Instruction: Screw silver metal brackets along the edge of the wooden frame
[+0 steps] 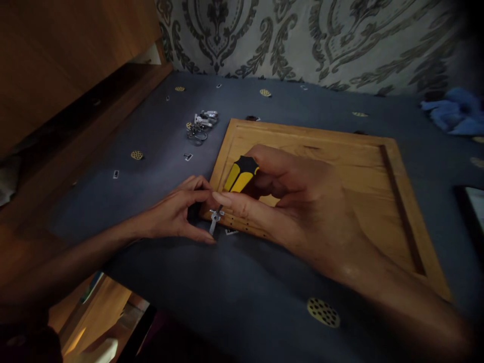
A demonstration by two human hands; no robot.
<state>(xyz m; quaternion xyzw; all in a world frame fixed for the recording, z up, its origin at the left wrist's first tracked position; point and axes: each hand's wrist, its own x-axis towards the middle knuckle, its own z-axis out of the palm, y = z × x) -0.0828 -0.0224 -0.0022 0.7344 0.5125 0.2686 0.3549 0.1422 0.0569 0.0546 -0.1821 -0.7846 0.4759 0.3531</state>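
My right hand [298, 201] is wrapped round a screwdriver [241, 174] with a yellow and black handle. It tilts down, and its tip meets a small metal cabinet hinge [215, 218]. The hinge sits at the near left corner of a framed wooden panel [313, 132], its arm sticking out past the edge. My left hand [181, 209] steadies the hinge, thumb by the end of the arm and forefinger near its other side. My right thumb hides part of the screwdriver's shaft. A few small dark holes show along the panel's near edge.
Several more metal hinges [204, 121] lie in a pile behind the panel's left side. At the far right is a blue cloth [456, 111], with a dark-edged flat object [472, 212] nearer. Wooden furniture [75, 55] borders the patterned blue tabletop [159, 126] on the left.
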